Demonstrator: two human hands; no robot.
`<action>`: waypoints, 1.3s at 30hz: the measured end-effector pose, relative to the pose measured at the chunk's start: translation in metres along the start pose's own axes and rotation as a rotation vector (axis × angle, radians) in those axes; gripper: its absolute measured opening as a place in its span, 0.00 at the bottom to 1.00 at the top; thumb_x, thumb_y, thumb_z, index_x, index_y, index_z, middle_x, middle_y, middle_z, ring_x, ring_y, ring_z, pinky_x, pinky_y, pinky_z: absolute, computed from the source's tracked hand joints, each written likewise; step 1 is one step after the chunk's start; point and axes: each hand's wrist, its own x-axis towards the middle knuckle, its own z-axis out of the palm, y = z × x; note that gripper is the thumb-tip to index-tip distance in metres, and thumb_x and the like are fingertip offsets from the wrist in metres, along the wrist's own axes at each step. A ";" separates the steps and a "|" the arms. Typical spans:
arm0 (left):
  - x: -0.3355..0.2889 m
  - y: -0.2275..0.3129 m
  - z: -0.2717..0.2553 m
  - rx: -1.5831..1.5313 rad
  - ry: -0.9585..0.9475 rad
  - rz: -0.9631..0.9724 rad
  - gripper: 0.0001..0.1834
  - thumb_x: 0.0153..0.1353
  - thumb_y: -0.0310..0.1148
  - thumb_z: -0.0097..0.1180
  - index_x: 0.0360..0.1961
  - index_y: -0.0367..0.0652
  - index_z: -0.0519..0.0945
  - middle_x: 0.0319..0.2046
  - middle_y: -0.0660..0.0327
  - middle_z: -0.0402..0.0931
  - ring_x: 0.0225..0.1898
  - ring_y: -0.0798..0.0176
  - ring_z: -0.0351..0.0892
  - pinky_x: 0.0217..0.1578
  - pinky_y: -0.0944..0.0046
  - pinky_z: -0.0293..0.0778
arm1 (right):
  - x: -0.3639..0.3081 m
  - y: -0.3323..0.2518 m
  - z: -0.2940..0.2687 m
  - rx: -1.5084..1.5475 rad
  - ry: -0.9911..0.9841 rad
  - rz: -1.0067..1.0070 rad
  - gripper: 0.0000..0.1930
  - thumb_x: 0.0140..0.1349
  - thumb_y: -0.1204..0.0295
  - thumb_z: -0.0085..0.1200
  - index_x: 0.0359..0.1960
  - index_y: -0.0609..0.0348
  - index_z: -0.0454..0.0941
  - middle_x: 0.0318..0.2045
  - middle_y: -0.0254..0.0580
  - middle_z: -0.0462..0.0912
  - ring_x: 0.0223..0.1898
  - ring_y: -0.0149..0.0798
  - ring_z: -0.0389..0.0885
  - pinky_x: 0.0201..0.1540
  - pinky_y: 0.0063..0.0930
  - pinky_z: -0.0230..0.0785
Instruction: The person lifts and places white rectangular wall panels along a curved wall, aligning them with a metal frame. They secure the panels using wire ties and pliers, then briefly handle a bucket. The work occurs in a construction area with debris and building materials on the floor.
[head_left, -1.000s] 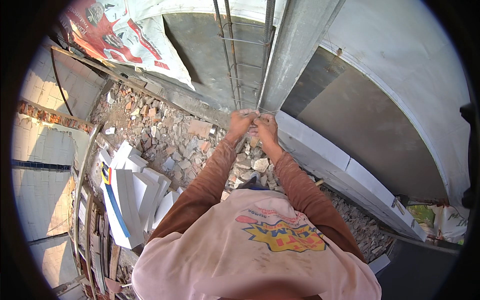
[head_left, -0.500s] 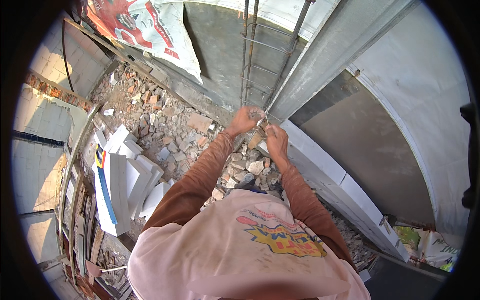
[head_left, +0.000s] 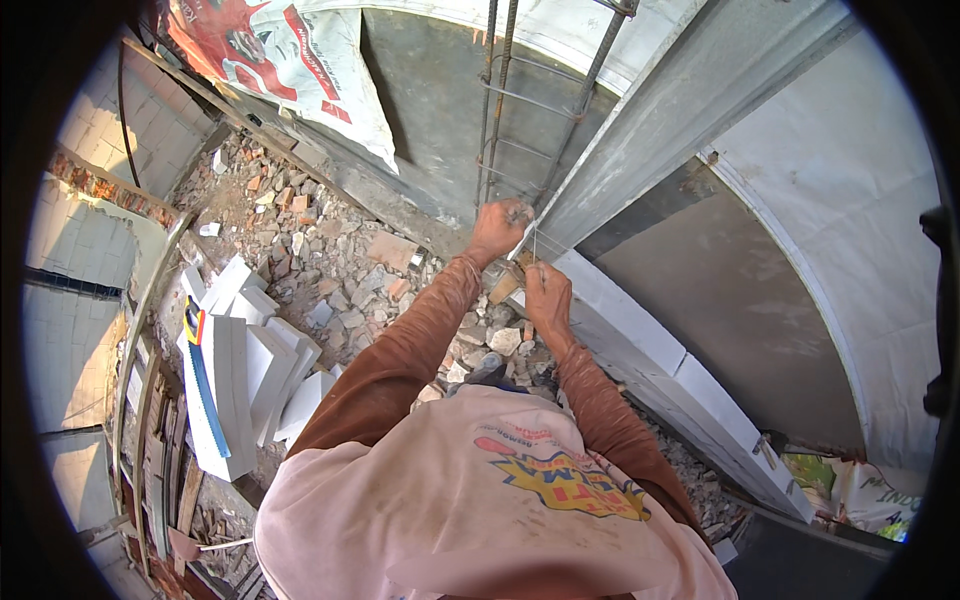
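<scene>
Both of my hands are at the corner of a grey upright column (head_left: 640, 130), where a thin string (head_left: 535, 243) is drawn around its edge. My left hand (head_left: 501, 228) has its fingers closed by the column's left side; the string runs up to them, though the grip itself is partly hidden. Just below and to the right, my right hand (head_left: 548, 294) pinches the string, which stretches taut up from its fingertips. A small piece of wood (head_left: 506, 286) sits between the two hands, at the end of a row of white blocks (head_left: 640, 318).
Broken brick and stone rubble (head_left: 340, 270) covers the ground. At left, white blocks (head_left: 215, 400) lie stacked with a blue-bladed handsaw (head_left: 203, 375) on top. Steel rebar (head_left: 500, 100) rises behind my hands. A printed sack (head_left: 290, 70) hangs at upper left.
My right hand has dropped slightly down and away from the left, and the string between them is stretched longer. My left hand has barely shifted. The view has tilted a little.
</scene>
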 end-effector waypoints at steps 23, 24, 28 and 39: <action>0.002 -0.004 0.009 0.015 0.044 0.030 0.09 0.56 0.29 0.65 0.36 0.35 0.85 0.33 0.44 0.83 0.35 0.43 0.85 0.35 0.57 0.78 | 0.012 0.000 -0.007 -0.097 -0.291 0.121 0.14 0.61 0.68 0.49 0.26 0.71 0.74 0.20 0.64 0.74 0.22 0.62 0.74 0.29 0.48 0.65; 0.001 -0.004 0.009 0.017 0.050 0.050 0.09 0.56 0.29 0.65 0.36 0.35 0.85 0.33 0.44 0.83 0.35 0.42 0.85 0.35 0.56 0.78 | 0.013 0.001 -0.008 -0.083 -0.265 0.035 0.14 0.61 0.68 0.50 0.27 0.71 0.75 0.21 0.64 0.75 0.23 0.63 0.75 0.30 0.49 0.66; 0.002 -0.002 0.009 0.035 0.061 0.020 0.10 0.55 0.30 0.65 0.36 0.36 0.85 0.32 0.44 0.83 0.35 0.41 0.84 0.35 0.56 0.78 | 0.011 0.001 -0.013 -0.157 -0.300 0.032 0.15 0.60 0.66 0.51 0.28 0.70 0.77 0.24 0.66 0.77 0.28 0.66 0.79 0.32 0.51 0.68; 0.014 0.006 -0.018 0.067 -0.160 -0.213 0.11 0.53 0.34 0.65 0.34 0.38 0.87 0.28 0.47 0.84 0.29 0.51 0.84 0.35 0.58 0.77 | -0.005 0.037 0.019 -0.254 -0.179 -0.033 0.13 0.62 0.65 0.50 0.34 0.65 0.79 0.26 0.64 0.80 0.30 0.66 0.80 0.34 0.54 0.70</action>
